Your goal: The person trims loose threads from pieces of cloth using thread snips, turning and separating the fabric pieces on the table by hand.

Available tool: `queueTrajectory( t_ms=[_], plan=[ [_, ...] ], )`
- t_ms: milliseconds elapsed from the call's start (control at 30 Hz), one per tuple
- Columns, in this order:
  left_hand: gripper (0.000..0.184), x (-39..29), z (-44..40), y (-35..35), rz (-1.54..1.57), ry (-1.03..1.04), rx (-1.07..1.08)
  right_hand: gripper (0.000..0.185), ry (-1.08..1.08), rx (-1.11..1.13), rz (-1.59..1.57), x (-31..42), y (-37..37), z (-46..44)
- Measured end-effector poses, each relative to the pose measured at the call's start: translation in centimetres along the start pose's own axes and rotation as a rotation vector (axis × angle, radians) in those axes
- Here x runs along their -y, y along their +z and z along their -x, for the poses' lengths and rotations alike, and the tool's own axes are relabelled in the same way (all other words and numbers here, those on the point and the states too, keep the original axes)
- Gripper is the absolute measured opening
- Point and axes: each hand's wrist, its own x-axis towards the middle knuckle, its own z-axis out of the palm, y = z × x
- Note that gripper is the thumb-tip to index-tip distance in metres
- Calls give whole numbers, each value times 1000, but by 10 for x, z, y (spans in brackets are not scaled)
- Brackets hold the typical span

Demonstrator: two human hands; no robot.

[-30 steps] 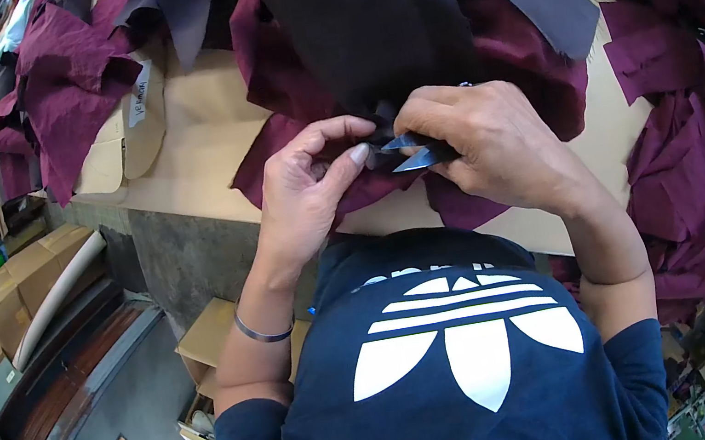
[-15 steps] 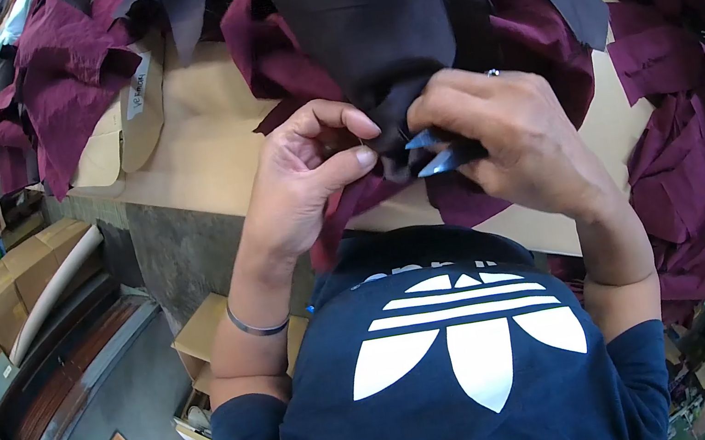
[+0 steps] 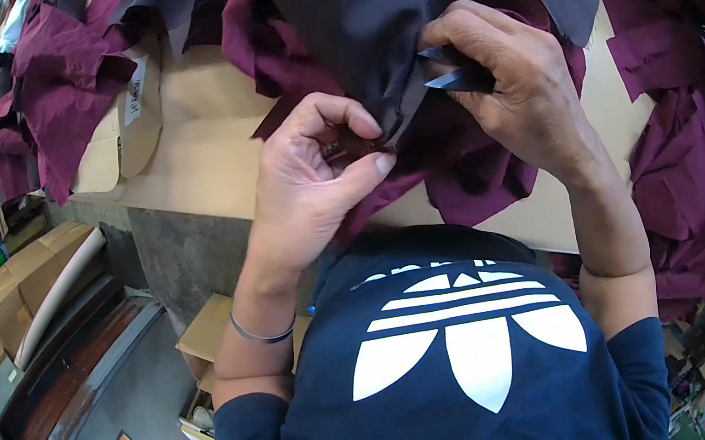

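My left hand (image 3: 313, 170) pinches the edge of a dark, nearly black fabric piece (image 3: 343, 26) between thumb and forefinger. Above and to the right of it, my right hand (image 3: 521, 84) is closed round a pair of thread snips (image 3: 462, 80). Their two short blades point left and stand apart, close beside the dark fabric; the handle is hidden in my palm. Some of the right fingers seem to rest on the dark cloth, but I cannot tell how firmly. Maroon fabric (image 3: 479, 166) lies bunched beneath the dark piece, partly covered by it.
A brown paper-covered table (image 3: 206, 123) lies under the cloth. Maroon pieces with zippers (image 3: 687, 155) pile up on the right, and more maroon cloth (image 3: 65, 91) lies at left near cardboard patterns (image 3: 142, 129). Beyond the table's left edge stands a cardboard box (image 3: 31, 278).
My right hand has moved up and away from my left hand, carrying the snips with it. The dark fabric now stretches up from my left fingertips, which have shifted slightly right.
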Motion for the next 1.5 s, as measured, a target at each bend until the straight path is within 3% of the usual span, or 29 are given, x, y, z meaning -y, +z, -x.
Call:
queueTrajectory(
  t_ms=[67, 167, 200, 267, 367, 467, 567, 700, 833, 867, 967, 1033, 1233, 1433, 1500],
  plan=[
    [22, 4, -1, -10, 252, -27, 108, 24, 19, 6, -72, 0, -1, 2],
    [19, 3, -1, -14, 318, -80, 289, 18, 22, -33, -104, -2, -2, 0],
    [24, -6, 0, -6, 161, -142, 225, 16, 34, -58, -73, -2, -1, -1],
    [32, -12, -5, 3, 163, -186, 158, 16, 25, -120, -55, -7, 0, -2],
    [40, -10, -10, 7, 110, -151, 116, 24, -220, -345, -39, -3, -5, 8],
    [39, -11, -14, 4, 103, -85, 124, 27, -408, -217, 113, 7, 6, 40],
    [35, -14, -17, 1, 141, -122, 178, 23, -309, -191, 259, 1, 19, 52],
    [35, -17, -16, 3, 64, -149, 147, 15, -363, -148, 212, 29, 6, 62],
    [37, -10, -14, 7, -28, -114, 94, 15, -109, 215, 201, 10, -2, 69],
    [37, -10, -14, 7, -53, -110, 106, 14, 24, 257, 48, 7, -6, 69],
    [38, -11, -12, 6, -159, -110, 130, 15, 323, 83, -599, 2, -13, 70],
    [37, -11, -10, 6, -272, -116, 142, 13, 296, -7, -614, 11, -18, 60],
    [43, -18, -6, 10, -89, -123, 118, 18, 89, -37, -371, -5, 15, 38],
    [41, -19, -4, 3, -44, -231, 78, 29, 191, 38, -290, -3, 15, 42],
    [36, -17, -4, 2, -43, -166, 106, 35, 181, 40, -314, 2, 8, 43]
  ],
)
